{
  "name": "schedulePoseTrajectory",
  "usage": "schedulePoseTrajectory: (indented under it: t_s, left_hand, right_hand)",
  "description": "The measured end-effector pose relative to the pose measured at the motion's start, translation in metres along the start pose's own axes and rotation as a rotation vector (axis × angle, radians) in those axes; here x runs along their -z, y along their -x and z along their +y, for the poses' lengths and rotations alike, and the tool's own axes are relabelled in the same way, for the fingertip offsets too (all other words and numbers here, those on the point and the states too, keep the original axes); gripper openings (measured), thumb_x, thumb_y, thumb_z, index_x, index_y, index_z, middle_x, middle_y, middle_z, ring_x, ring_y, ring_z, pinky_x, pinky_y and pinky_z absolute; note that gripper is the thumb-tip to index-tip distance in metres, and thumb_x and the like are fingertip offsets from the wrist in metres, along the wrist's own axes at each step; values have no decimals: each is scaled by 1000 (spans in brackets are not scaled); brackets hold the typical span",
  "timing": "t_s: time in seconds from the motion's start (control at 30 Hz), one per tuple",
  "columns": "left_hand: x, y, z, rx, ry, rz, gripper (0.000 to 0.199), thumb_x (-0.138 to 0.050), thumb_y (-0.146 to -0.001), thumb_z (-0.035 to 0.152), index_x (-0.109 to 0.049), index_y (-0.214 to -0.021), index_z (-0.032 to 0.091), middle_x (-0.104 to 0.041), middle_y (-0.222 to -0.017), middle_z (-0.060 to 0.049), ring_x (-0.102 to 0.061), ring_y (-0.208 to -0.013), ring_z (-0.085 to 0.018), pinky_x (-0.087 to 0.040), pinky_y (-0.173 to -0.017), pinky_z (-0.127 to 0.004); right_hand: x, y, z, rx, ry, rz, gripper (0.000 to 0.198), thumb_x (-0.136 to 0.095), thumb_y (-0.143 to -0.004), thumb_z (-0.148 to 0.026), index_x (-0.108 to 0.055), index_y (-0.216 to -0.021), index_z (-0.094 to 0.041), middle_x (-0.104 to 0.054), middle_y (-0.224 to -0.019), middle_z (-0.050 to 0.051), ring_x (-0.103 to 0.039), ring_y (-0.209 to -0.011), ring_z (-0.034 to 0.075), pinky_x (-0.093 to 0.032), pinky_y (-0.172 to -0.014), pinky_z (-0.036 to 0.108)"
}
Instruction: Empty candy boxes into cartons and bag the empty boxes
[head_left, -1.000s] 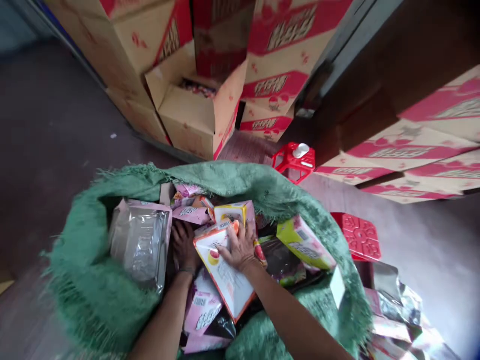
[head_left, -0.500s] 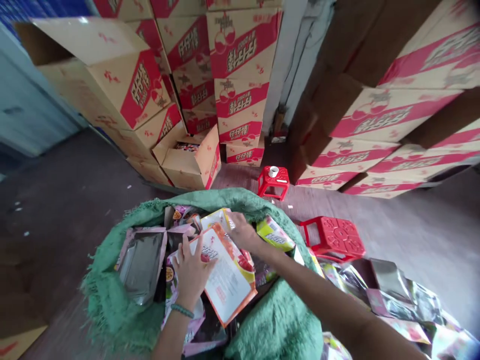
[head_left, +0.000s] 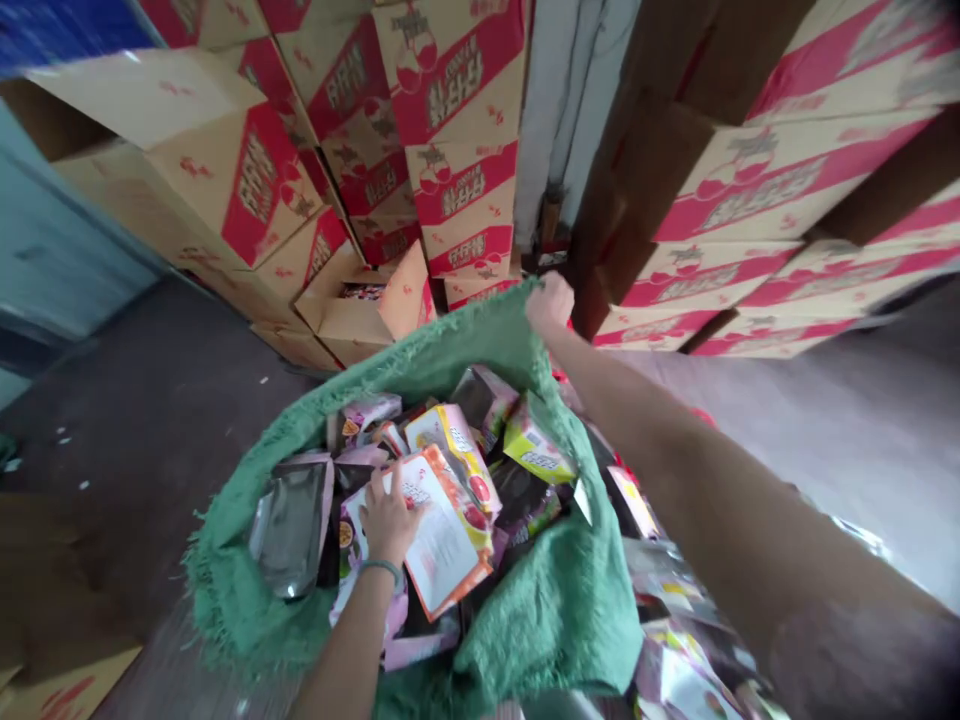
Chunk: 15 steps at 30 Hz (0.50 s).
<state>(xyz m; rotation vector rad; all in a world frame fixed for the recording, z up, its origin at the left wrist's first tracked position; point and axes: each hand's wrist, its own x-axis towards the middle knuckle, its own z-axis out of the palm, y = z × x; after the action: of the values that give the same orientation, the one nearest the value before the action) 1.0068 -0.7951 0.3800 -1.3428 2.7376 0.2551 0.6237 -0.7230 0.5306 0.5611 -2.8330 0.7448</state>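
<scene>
A green woven sack (head_left: 570, 620) with a frayed rim stands wide before me, full of printed packaging boxes and dark plastic trays. Its far right rim is pulled up high by my right hand (head_left: 550, 300), the fingers closed around the cloth. My left hand (head_left: 390, 518) lies with spread fingers on a white and orange box (head_left: 446, 540) near the middle of the pile. Around that box are a white and yellow box (head_left: 454, 440), a green and pink box (head_left: 536, 445) and a dark plastic tray (head_left: 292, 525) at the left.
Stacked cartons (head_left: 457, 190) stand behind the sack, with an open carton (head_left: 360, 310) low among them. More cartons (head_left: 742, 210) rise at the right. Loose packaging (head_left: 682, 640) lies on the floor right of the sack. Red stools are mostly hidden behind my right arm.
My right hand has left the boxes, moved up and away, and taken hold of the sack's rim, lifting it. My left hand stays on the white and orange box.
</scene>
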Motion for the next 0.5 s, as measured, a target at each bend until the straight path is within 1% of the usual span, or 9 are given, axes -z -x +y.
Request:
schedulePoseTrajectory:
  t_s: [0.03, 0.07, 0.1, 0.17, 0.23, 0.3, 0.37, 0.43, 0.5]
  left_hand:
    - [1, -5, -3, 6, -4, -22, 84, -64, -84, 52, -32, -155, 23, -32, -156, -23, -45, -134, -43, -47, -100, -58]
    - [3, -10, -4, 19, 0, -51, 86, -63, -83, 54, -30, -156, 23, -32, -155, -23, -48, -132, -43, -48, -98, -59]
    - [5, -16, -5, 32, 11, -70, 91, -65, -80, 57, -28, -157, 22, -34, -154, -24, -49, -130, -44, -49, -98, -58]
    - [6, -27, -4, 34, 37, -89, 98, -65, -79, 59, -22, -158, 21, -30, -155, -26, -47, -132, -47, -48, -99, -60]
    - [5, -35, 1, 6, 93, -98, 105, -69, -77, 59, -15, -160, 22, -23, -159, -28, -41, -137, -50, -46, -101, -62]
    - [3, -37, 5, -10, 132, -101, 113, -73, -76, 59, -7, -161, 25, -15, -163, -27, -34, -142, -51, -44, -104, -63]
    - [3, -32, 7, 2, 138, -76, 117, -74, -75, 60, -3, -161, 27, -9, -166, -25, -27, -145, -51, -40, -107, -64]
    - [6, -18, 8, 20, 137, 0, 116, -72, -76, 66, -2, -161, 28, -8, -167, -24, -24, -147, -50, -34, -110, -65]
    - [14, 3, 10, 23, 150, 95, 112, -66, -77, 72, -6, -161, 27, -8, -167, -24, -22, -147, -49, -29, -112, -66]
  right_hand:
    - [16, -13, 4, -5, 28, -21, 67, -1, -94, -12, -56, -123, 13, -61, -118, 20, -59, -118, 22, -41, -96, 34]
    - [30, -21, 10, 44, 57, -78, 77, 5, -91, -17, -58, -116, 18, -60, -113, 15, -59, -117, 19, -39, -95, 30]
    - [42, -22, 20, 171, 97, -175, 62, -13, -98, -22, -61, -112, 15, -63, -111, 16, -60, -116, 22, -41, -95, 34]
    - [60, -3, 51, 247, 135, -259, 46, -42, -98, -29, -65, -114, 6, -66, -109, 10, -60, -116, 21, -41, -98, 35]
    - [72, 48, 96, 275, 143, -290, 40, -56, -94, -28, -63, -122, 0, -67, -113, 8, -60, -116, 20, -42, -100, 36]
    - [83, 129, 149, 216, 144, -317, 40, -59, -93, -26, -62, -126, -3, -67, -116, 8, -61, -109, 16, -44, -97, 34]
    - [95, 231, 203, -38, 163, -345, 33, -65, -90, -27, -68, -117, -9, -71, -101, 4, -62, -90, 11, -46, -86, 26]
    - [108, 341, 247, -211, 213, -314, 26, -58, -93, -27, -73, -99, -6, -69, -81, 4, -59, -70, 9, -45, -70, 24]
    - [123, 445, 275, -395, 300, -140, 59, -28, -102, -34, -70, -72, -6, -58, -62, 2, -54, -59, 7, -39, -61, 24]
